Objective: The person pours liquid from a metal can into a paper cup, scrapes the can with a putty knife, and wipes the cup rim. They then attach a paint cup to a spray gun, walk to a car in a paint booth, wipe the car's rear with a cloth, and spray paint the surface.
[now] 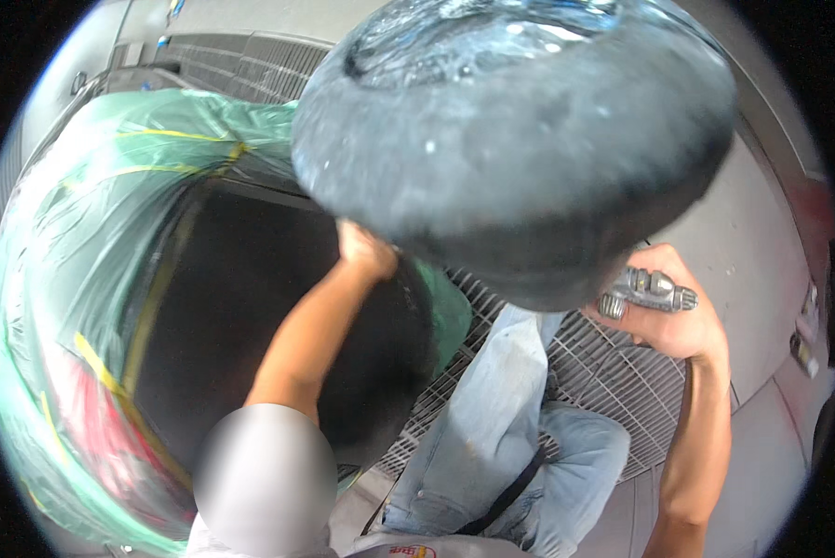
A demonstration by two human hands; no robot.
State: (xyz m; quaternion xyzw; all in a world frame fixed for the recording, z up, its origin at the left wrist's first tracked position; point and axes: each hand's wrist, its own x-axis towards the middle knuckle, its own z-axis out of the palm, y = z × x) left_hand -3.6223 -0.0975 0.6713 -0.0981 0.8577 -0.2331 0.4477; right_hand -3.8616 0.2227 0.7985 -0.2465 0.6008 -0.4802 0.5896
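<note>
My right hand [673,316] is closed round a silver spray gun [654,290], whose knobs stick out at the back of the hand. A large grey, paint-smeared cup [510,158] looms close above the gun and fills the upper middle of the view. My left hand [366,251] reaches forward over the right side of a black vehicle panel [268,298]. The cup hides most of its fingers, so I cannot tell whether it grips or touches anything. Green masking film [73,242] wraps round the panel, held with yellow tape [101,363].
Metal floor grating [613,400] lies under my legs [482,409] and along the back. Something red [92,400] shows through the film at the lower left. Pale floor [761,270] stretches to the right, with small items [803,344] near the far right edge.
</note>
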